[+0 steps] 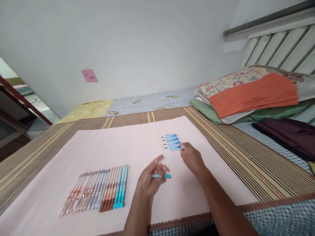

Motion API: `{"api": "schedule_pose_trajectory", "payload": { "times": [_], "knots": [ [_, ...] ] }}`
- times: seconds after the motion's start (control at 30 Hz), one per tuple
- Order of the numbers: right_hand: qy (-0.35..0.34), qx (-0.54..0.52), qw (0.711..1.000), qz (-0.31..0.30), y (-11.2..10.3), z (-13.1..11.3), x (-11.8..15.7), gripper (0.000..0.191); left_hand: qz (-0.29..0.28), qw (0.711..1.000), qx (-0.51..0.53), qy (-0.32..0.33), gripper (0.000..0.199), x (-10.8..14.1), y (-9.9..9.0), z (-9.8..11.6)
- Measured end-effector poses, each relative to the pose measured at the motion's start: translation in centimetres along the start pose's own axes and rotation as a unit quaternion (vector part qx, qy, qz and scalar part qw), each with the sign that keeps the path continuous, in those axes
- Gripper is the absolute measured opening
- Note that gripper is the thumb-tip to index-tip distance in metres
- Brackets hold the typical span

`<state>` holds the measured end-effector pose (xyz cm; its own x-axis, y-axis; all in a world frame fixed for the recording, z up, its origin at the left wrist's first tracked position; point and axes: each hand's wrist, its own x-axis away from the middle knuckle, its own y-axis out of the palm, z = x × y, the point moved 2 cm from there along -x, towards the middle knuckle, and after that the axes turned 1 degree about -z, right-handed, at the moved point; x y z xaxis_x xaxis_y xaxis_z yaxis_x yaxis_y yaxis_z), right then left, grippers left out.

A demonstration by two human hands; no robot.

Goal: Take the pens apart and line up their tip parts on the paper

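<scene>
My left hand (152,177), palm up, holds a light-blue pen (157,176) with a turquoise end, its index finger stretched out. At the near end of a short stack of blue and white pens (172,139) with dark tips, my right hand (190,155) pinches the end of the nearest blue and white pen (175,148). To the left lies a long row of pens: clear and pinkish pens (85,191), orange-brown pens (110,190) and light-blue pens (121,186) side by side. All the laid-out pens rest on a pale pink sheet (118,146).
Beneath the sheet is a striped mat (211,139). At the right lie folded cloths with an orange band (258,93) and a dark maroon cloth (285,134). A pink note (89,75) sticks to the wall behind, and a white radiator (283,49) stands at the back right.
</scene>
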<state>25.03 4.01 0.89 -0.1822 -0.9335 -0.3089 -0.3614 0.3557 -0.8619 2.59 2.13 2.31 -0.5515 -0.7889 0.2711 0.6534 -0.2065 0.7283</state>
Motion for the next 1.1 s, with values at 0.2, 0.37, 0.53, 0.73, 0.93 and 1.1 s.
{"api": "schedule_pose_trajectory", "payload": {
  "times": [0.2,0.37,0.53,0.73,0.93,1.1],
  "knots": [
    [-0.053,0.05,0.988,-0.136,1.8,-5.9,1.6,0.045,0.005,1.0,0.012,0.012,0.041,-0.2,-0.7,-0.1],
    [-0.038,0.065,0.983,-0.166,2.7,-7.3,2.4,0.045,0.004,1.0,0.008,0.019,0.042,0.0,-0.8,0.3],
    [-0.018,0.078,0.982,-0.17,2.5,-7.5,2.4,0.047,0.005,1.0,0.005,0.022,0.041,0.1,-0.7,0.4],
    [-0.003,0.074,0.98,-0.184,2.1,-7.9,2.2,0.05,0.009,1.0,0.005,0.024,0.042,-0.1,-0.9,0.3],
    [0.018,0.071,0.978,-0.198,2.0,-7.9,2.3,0.052,0.013,1.0,0.001,0.022,0.041,-0.2,-1.1,0.1],
    [0.029,0.063,0.976,-0.207,1.9,-7.9,2.3,0.056,0.01,1.0,0.0,0.021,0.041,-0.2,-1.0,0.2]
  ]
}}
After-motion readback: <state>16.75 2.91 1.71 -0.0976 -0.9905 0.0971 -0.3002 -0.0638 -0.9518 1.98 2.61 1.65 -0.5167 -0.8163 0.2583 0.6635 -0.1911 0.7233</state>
